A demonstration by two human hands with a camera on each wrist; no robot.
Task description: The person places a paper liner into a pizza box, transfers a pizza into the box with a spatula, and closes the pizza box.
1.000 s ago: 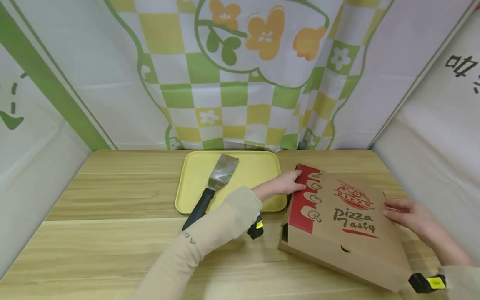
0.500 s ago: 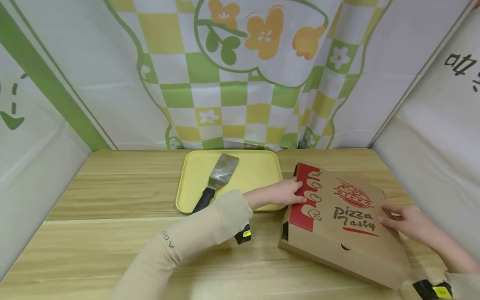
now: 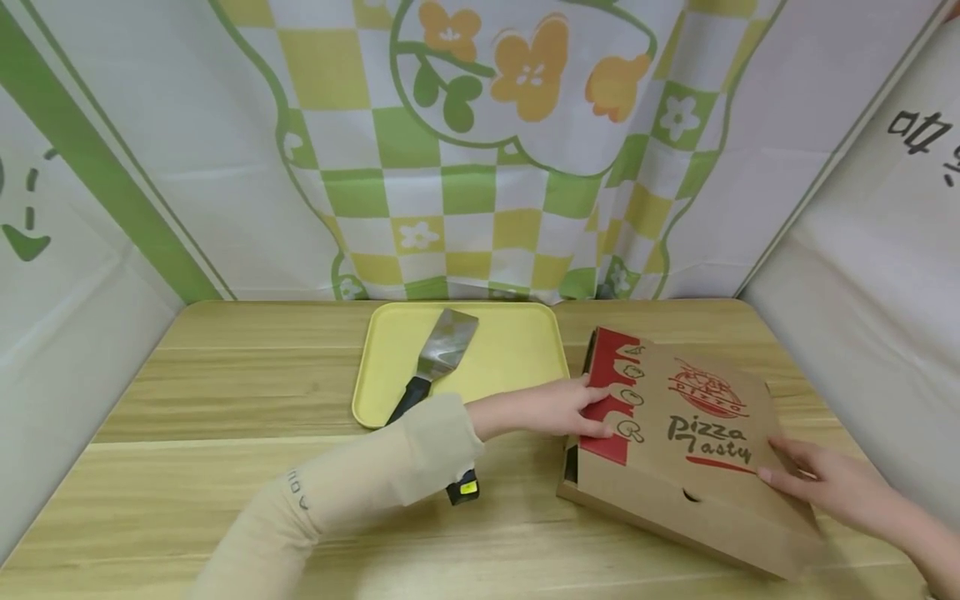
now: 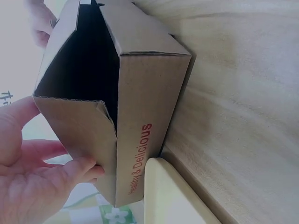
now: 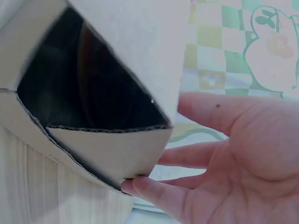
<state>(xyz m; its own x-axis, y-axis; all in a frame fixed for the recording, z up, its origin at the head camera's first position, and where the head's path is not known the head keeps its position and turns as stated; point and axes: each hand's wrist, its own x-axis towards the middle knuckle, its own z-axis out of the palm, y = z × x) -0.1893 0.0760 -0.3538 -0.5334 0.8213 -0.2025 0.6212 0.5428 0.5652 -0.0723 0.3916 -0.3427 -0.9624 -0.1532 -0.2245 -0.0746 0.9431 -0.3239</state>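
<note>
A brown cardboard pizza box (image 3: 697, 450) with a red printed strip lies on the right of the table. Gaps at its sides show a dark interior; a faint curved edge is visible inside in the right wrist view. My left hand (image 3: 551, 408) touches the lid's left edge, its fingers reaching onto the red strip. In the left wrist view, its fingertips (image 4: 96, 171) lie against the lid's side flap (image 4: 84, 126). On the opposite edge rests my right hand (image 3: 840, 487), with extended fingers on the lid. One of its fingertips (image 5: 135, 184) touches the lower edge of the flap.
Left of the box is a yellow tray (image 3: 510, 329). A spatula (image 3: 448, 342) with a black handle lies across it, the handle partly behind my left sleeve (image 3: 375, 467). A patterned curtain (image 3: 480, 192) hangs behind the wooden table (image 3: 225, 383).
Both hands have slid along the lid's edges toward the table's front. The pizza box, tray and spatula have stayed in place.
</note>
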